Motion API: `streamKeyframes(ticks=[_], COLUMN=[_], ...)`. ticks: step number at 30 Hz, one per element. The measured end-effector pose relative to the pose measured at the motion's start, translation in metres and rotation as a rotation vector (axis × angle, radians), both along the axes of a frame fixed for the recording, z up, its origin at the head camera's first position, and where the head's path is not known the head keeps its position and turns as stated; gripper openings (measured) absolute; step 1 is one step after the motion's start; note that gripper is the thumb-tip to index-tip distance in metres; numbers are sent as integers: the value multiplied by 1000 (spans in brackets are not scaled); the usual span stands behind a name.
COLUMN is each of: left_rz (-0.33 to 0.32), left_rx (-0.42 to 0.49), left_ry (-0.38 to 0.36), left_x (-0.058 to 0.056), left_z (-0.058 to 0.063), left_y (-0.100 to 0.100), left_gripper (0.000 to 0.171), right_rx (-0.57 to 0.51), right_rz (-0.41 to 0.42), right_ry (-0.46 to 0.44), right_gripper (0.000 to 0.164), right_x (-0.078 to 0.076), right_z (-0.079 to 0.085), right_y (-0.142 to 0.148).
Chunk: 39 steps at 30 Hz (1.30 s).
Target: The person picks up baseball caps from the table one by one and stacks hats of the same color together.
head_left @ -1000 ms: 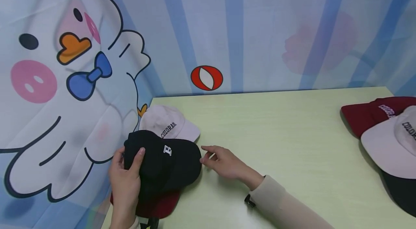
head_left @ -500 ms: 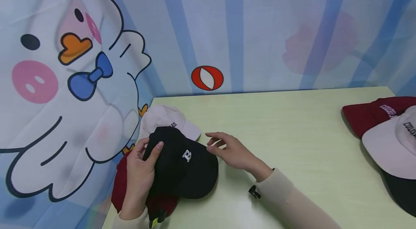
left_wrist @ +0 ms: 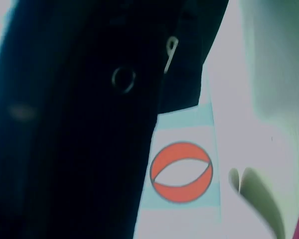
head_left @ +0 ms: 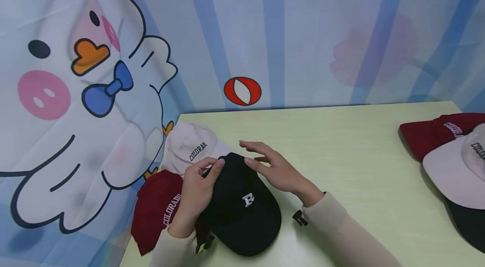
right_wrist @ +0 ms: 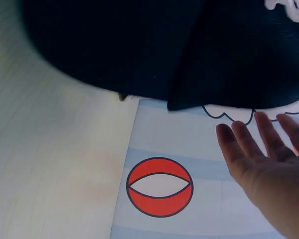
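Note:
A black baseball cap (head_left: 242, 220) with a white letter on its front is tilted above the table, brim toward me. My left hand (head_left: 198, 191) pinches its upper left edge between thumb and fingers. Beside the top of the crown, my right hand (head_left: 282, 172) is spread with its fingers extended; whether the thumb touches the cap is unclear. In the right wrist view, the fingers of that hand (right_wrist: 269, 169) point toward the dark cap (right_wrist: 114, 45). The cap's dark fabric (left_wrist: 79, 149), with a small ring-shaped eyelet, fills much of the left wrist view.
Behind the left hand lie a maroon cap (head_left: 155, 206) and a white cap (head_left: 191, 142), both lettered. Several caps, including another maroon one (head_left: 420, 132) and another white one (head_left: 443, 174), overlap at the table's right edge. A printed cloth (head_left: 303, 39) hangs behind the table (head_left: 341, 149).
My left hand has carried the black cap to the right and turned it so its brim points toward me, uncovering the maroon cap. My right hand has shifted slightly right and up.

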<state>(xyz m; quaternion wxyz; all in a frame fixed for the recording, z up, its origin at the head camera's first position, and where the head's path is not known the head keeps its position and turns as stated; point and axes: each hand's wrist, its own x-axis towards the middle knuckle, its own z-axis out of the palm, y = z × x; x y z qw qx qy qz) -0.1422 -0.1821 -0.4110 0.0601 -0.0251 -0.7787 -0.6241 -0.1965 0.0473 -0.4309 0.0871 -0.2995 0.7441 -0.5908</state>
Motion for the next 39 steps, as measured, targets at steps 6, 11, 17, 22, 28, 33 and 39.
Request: streamKeyframes(ticks=[6, 11, 17, 22, 28, 33, 39], left_rz=[-82, -107, -130, -77, 29, 128, 210], left_rx=[-19, -55, -65, -89, -130, -151, -54], left_ry=[95, 126, 104, 105, 84, 50, -47], left_x=[-12, -20, -30, -40, -55, -66, -81], left_z=[-3, -3, -3, -5, -10, -15, -20], left_y=[19, 28, 33, 38, 42, 48, 51], left_gripper=[45, 47, 54, 58, 68, 74, 65], right_rx=[-25, -57, -107, -107, -165, -216, -266], right_rz=[56, 41, -15, -94, -178, -254, -362], right_ry=[-74, -94, -123, -128, -139, -149, -168], right_gripper=[34, 26, 24, 24, 24, 24, 23], right_x=[0, -1, -3, -5, -9, -13, -19], right_z=[2, 3, 4, 5, 3, 0, -4], right_y=[5, 12, 21, 27, 30, 32, 39])
